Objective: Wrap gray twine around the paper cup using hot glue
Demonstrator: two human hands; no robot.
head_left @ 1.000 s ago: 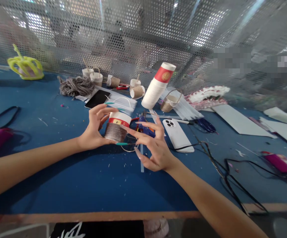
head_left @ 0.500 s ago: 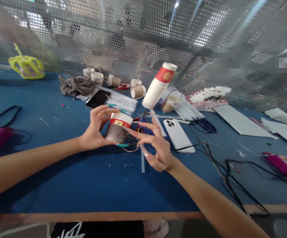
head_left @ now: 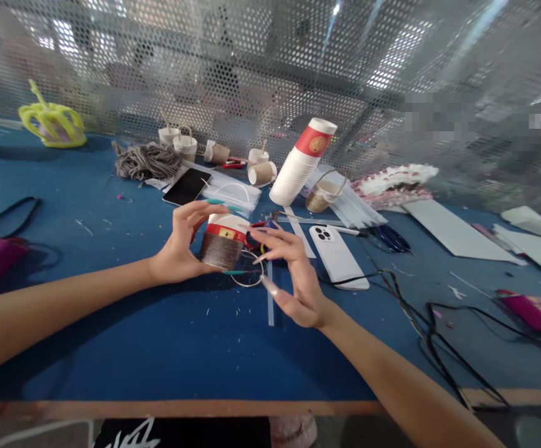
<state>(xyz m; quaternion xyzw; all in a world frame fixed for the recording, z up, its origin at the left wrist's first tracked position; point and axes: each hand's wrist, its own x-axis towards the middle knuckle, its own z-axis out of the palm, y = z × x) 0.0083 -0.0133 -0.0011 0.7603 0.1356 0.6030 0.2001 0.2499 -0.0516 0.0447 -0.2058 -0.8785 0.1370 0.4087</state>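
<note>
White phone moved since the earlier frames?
No. The white phone lies in the same place relative to the stack of paper cups; the whole view shifted slightly.

We are observing a white phone (head_left: 340, 260) lying lens side up on the blue desk (head_left: 158, 354). Left of it, a dark-screened device (head_left: 187, 186) is lying; a yellow-green looped object (head_left: 55, 128) is standing farther left. Behind, a perforated screen (head_left: 261, 68) is standing.

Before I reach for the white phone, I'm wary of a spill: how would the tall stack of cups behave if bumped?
The stack of cups would probably tip easily, being tall and narrow. It is likely light for its size, since it looks like nested paper. If toppled, it might roll, given its round sides.
</note>
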